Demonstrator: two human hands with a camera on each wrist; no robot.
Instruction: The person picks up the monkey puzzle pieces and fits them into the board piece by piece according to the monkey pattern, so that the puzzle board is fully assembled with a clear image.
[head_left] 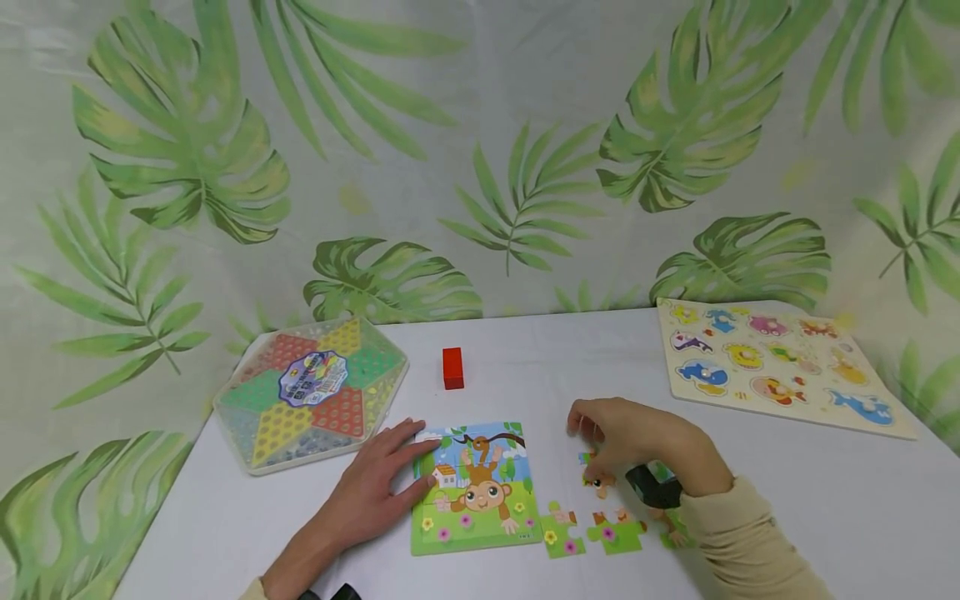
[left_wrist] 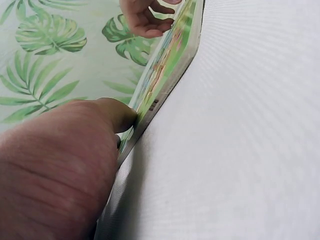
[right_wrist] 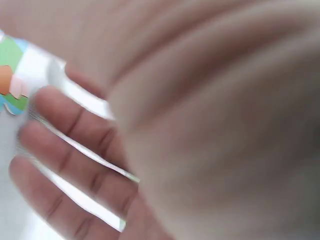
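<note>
Step in hand, as judged: choosing among loose jigsaw pieces with the board steadied. Next move likely called for a thumb-and-finger pinch on one piece, then a lift clear of its neighbours. Right hand (head_left: 637, 437) hung over the pieces, right of the monkey puzzle board (head_left: 478, 537); fingers apart, loosely bent, no piece seen in hold. Monkey-eye piece (head_left: 602, 486) lay right by the right thumb; touching or not, couldn't tell. A flower piece (head_left: 562, 537) lay just beside the board's right edge on the tabletop (head_left: 525, 358), nearer the person than that thumb, a second flower piece (head_left: 621, 538) next to it. More pieces sat part-hidden behind the right wrist. Left hand (head_left: 382, 483) rested on the board's left edge, fingers spread, fairly straight, gripping nothing.
</note>
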